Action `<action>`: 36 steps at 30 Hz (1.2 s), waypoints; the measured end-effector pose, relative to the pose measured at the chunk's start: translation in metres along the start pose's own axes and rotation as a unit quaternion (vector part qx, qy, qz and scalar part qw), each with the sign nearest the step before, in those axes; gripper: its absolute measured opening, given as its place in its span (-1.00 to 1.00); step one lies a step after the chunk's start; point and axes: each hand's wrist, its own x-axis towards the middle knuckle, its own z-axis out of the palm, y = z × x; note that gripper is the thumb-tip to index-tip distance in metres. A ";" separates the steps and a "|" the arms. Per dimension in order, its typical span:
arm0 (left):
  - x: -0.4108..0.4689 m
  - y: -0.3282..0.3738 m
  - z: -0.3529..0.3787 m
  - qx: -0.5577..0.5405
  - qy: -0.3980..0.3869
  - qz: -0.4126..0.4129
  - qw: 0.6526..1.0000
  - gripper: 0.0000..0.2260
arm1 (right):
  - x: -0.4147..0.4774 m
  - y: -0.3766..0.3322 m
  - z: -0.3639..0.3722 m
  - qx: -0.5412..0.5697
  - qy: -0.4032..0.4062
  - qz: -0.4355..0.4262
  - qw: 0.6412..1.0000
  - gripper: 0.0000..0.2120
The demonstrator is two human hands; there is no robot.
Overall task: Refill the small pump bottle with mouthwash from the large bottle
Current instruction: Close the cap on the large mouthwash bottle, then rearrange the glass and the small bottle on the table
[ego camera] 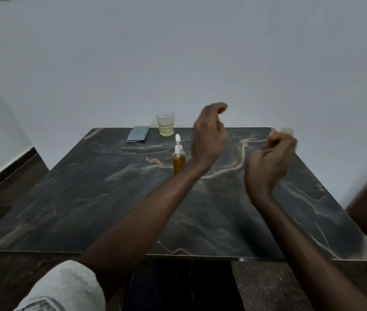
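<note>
A: Status? Where's the pump bottle?
B: Pump bottle [179,159] stands upright at the centre of the table [88,198], pump on. My left hand [209,135] hovers at its 2 o'clock, fingers loosely curled, empty. My right hand [272,158], at 3, pinches what looks like a pale cap [287,130], but it's blurred.
A: Large bottle?
B: Not in view. Glass [165,123] at 11. My call: steady the base, unscrew the pump straight, pour slowly.

text: none legible; labels: none legible; numbers: none
</note>
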 end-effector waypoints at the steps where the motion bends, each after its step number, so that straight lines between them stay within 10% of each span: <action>1: 0.011 -0.004 -0.012 0.009 0.032 0.011 0.999 -0.64 | -0.009 -0.007 0.012 -0.007 -0.050 0.009 0.999 -0.70; 9: 0.037 -0.108 -0.085 0.071 0.086 -0.172 0.979 -0.64 | -0.058 0.000 0.091 -0.016 -0.329 0.198 0.923 -0.73; 20: 0.031 -0.208 -0.067 0.167 -0.258 -0.318 0.897 -0.12 | -0.068 0.041 0.141 -0.066 -0.419 0.218 0.879 -0.76; 36: 0.075 -0.252 -0.002 0.114 -0.140 -0.375 0.909 0.04 | -0.077 0.068 0.158 -0.088 -0.428 0.156 0.886 -0.79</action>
